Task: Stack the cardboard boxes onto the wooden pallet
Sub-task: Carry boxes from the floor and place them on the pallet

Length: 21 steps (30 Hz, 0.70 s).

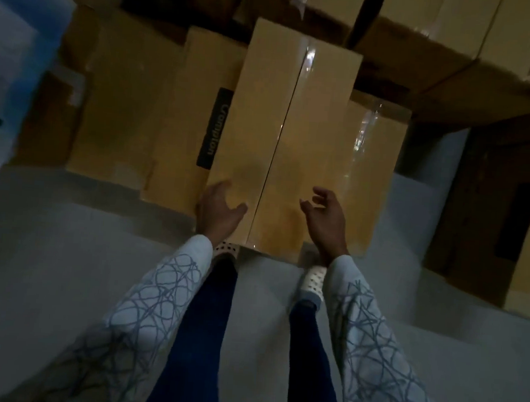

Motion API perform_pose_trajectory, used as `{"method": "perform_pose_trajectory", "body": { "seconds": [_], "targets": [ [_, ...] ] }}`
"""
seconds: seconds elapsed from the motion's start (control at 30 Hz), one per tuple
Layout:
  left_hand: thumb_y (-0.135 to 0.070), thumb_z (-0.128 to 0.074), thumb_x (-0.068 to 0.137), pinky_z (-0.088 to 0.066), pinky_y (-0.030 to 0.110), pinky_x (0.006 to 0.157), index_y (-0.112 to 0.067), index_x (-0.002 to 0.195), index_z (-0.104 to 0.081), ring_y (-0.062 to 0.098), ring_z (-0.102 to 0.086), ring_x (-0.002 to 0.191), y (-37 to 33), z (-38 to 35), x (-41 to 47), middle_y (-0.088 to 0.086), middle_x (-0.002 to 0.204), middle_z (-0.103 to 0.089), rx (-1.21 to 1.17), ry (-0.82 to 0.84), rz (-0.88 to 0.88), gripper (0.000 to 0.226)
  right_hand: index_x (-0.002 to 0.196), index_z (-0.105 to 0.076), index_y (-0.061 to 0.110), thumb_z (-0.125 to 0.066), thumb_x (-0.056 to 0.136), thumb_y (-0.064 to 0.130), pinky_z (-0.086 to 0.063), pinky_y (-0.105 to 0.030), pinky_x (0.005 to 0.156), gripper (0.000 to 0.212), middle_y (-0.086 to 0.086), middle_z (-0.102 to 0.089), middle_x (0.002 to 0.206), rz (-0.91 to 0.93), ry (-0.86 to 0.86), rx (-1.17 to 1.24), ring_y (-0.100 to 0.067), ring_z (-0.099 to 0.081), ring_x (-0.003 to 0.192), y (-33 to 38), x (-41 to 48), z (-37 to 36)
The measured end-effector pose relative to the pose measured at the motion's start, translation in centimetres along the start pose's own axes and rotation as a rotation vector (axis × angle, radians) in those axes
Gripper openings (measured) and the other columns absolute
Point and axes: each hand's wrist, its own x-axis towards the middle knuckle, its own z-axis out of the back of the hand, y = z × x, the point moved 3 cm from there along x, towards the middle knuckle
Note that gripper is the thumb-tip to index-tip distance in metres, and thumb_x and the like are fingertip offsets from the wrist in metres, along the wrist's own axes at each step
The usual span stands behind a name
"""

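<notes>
Top box (293, 133) lies lengthwise on lower boxes (189, 101), near end by feet; pallet not in view. Left hand (219, 210) at near-left corner, right hand (325, 220) over lid; fingers (219, 188) loose, gripping nothing. Risk: taped top slick, box long; one-end lift could slip, drop on toes.

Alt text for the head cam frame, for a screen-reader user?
Looking down, a person's left hand and right hand are at the near end of a long taped cardboard box, fingers relaxed. It lies atop other boxes; a black-labelled box sits at its left. Patterned sleeves, blue trousers and white shoes show above a grey floor.
</notes>
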Motion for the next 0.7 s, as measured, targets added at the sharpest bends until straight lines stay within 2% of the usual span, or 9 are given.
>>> {"method": "perform_pose_trajectory", "body": {
  "seconds": [0.1,0.2,0.23,0.3,0.4,0.47,0.57,0.63,0.7],
  "targets": [
    [-0.031,-0.078,0.083,-0.027,0.048,0.118,-0.018,0.15,-0.04,0.027,-0.036,0.14,0.9,-0.2,7.3,0.005,0.155,-0.037,0.081,-0.168,-0.028,0.078,0.144,-0.049,0.018,-0.07,0.094,0.03,-0.044,-0.05,0.11,0.056,-0.012,-0.051,0.139,-0.03,-0.151,-0.096,-0.03,-0.046,0.132,-2.1,5.5,-3.1],
    [-0.028,-0.079,0.081,-0.03,0.042,0.117,-0.019,0.157,-0.03,0.024,-0.036,0.141,1.3,0.0,11.9,0.002,0.158,-0.033,-0.08,-0.208,-0.012,0.091,0.157,-0.031,0.016,-0.074,0.087,0.035,-0.038,-0.055,0.115,0.085,-0.013,-0.038,0.155,-0.106,-0.205,-0.035,-0.034,-0.037,0.143,-3.5,8.8,-4.9],
    [-0.023,-0.077,0.083,-0.036,0.035,0.111,-0.02,0.157,-0.031,0.022,-0.04,0.139,1.0,-0.1,12.8,0.002,0.155,-0.038,-0.162,-0.163,-0.015,0.087,0.161,-0.025,0.016,-0.076,0.083,0.038,-0.041,-0.057,0.114,0.096,-0.012,-0.037,0.158,-0.13,-0.186,0.068,-0.033,-0.039,0.144,-3.7,9.4,-5.4],
    [-0.014,-0.073,0.086,-0.045,0.021,0.095,-0.02,0.153,-0.039,0.018,-0.051,0.127,0.2,-0.2,13.2,0.0,0.143,-0.052,-0.264,-0.051,-0.007,0.075,0.161,-0.024,0.021,-0.08,0.069,0.047,-0.048,-0.058,0.109,0.111,-0.006,-0.044,0.156,-0.193,-0.162,0.261,-0.03,-0.048,0.139,-3.9,10.1,-5.9],
    [-0.01,-0.071,0.086,-0.046,0.012,0.079,-0.022,0.151,-0.041,0.016,-0.056,0.115,-1.2,0.8,11.1,-0.005,0.129,-0.058,-0.306,0.004,0.013,0.073,0.158,-0.03,0.025,-0.083,0.058,0.057,-0.052,-0.06,0.104,0.117,-0.002,-0.05,0.151,-0.233,-0.155,0.42,-0.028,-0.053,0.133,-3.0,8.6,-5.4],
    [-0.015,-0.072,0.083,-0.044,0.017,0.087,-0.024,0.153,-0.037,0.017,-0.055,0.116,-2.2,1.8,7.8,-0.006,0.132,-0.056,-0.287,0.019,0.01,0.079,0.156,-0.032,0.028,-0.082,0.055,0.063,-0.056,-0.061,0.097,0.118,-0.001,-0.048,0.152,-0.25,-0.18,0.455,-0.029,-0.051,0.134,-2.1,5.9,-4.5],
    [-0.039,-0.071,0.068,-0.044,0.042,0.108,-0.029,0.155,-0.031,0.025,-0.051,0.127,-3.0,2.7,1.7,-0.001,0.146,-0.05,-0.233,0.043,-0.024,0.096,0.15,-0.039,0.03,-0.081,0.058,0.068,-0.056,-0.06,0.097,0.108,0.002,-0.054,0.145,-0.235,-0.25,0.469,-0.028,-0.055,0.13,-2.8,0.3,-2.2],
    [-0.05,-0.066,0.062,-0.043,0.052,0.109,-0.034,0.155,-0.028,0.029,-0.049,0.131,-3.0,2.8,-3.1,-0.001,0.149,-0.047,-0.2,0.089,-0.051,0.102,0.152,-0.037,0.03,-0.08,0.058,0.073,-0.053,-0.061,0.101,0.112,0.003,-0.054,0.148,-0.263,-0.313,0.476,-0.027,-0.054,0.132,-4.1,-4.8,-0.2],
    [-0.055,-0.067,0.063,-0.042,0.054,0.109,-0.038,0.154,-0.027,0.029,-0.047,0.132,-3.0,2.8,-9.0,-0.003,0.15,-0.046,-0.175,0.15,-0.104,0.101,0.153,-0.039,0.029,-0.077,0.06,0.074,-0.052,-0.059,0.104,0.11,0.002,-0.056,0.147,-0.248,-0.359,0.492,-0.026,-0.056,0.131,-5.5,-11.2,2.0]
  ]
}}
